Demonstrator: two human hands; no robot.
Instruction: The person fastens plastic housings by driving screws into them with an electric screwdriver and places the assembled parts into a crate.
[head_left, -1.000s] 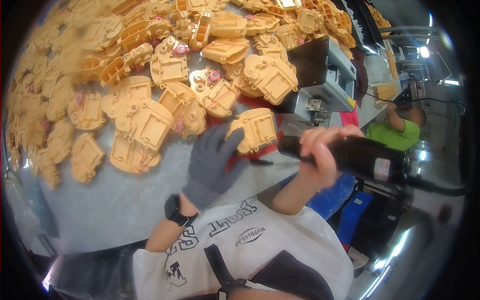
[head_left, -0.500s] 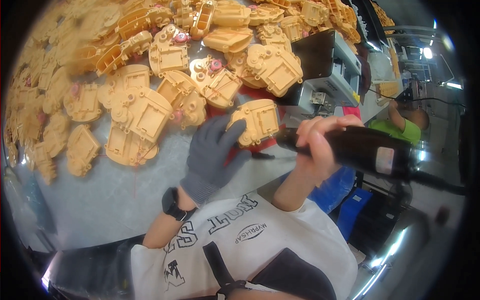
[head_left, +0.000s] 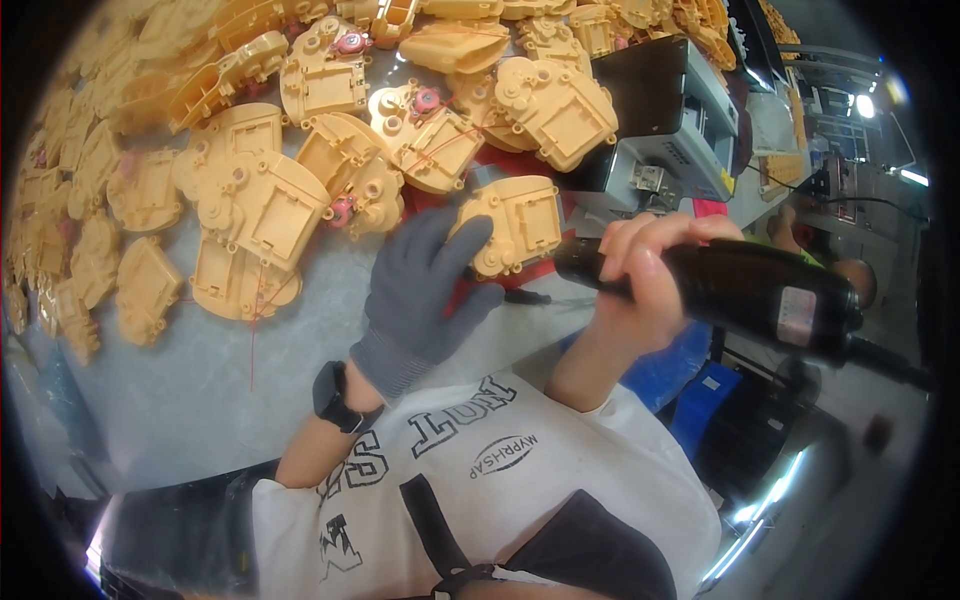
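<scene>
My left hand [head_left: 420, 295], in a grey knit glove, grips a yellow plastic housing [head_left: 520, 225] by its left side, with finger and thumb apart around it. The housing shows a square recess and small screw lugs at its edge. In my bare right hand [head_left: 645, 275] is a black electric screwdriver [head_left: 735, 290], held level with fingers wrapped over its body. Its nose points left at the housing's right edge; whether the bit touches a screw there cannot be made out. A cord leaves the tool's rear to the right.
Heaped yellow housings [head_left: 265, 210] cover the far and left table, some with pink-red round parts and thin red wires. A grey and black bench machine [head_left: 650, 150] stands just beyond my right hand. Blue bins [head_left: 705, 415] sit below at right. Another person [head_left: 800, 240] is farther right.
The table scene has shifted slightly up and left in the picture. Both hands keep their grips, and the screwdriver's nose stays at the housing's right edge, its rear tilted a little lower.
</scene>
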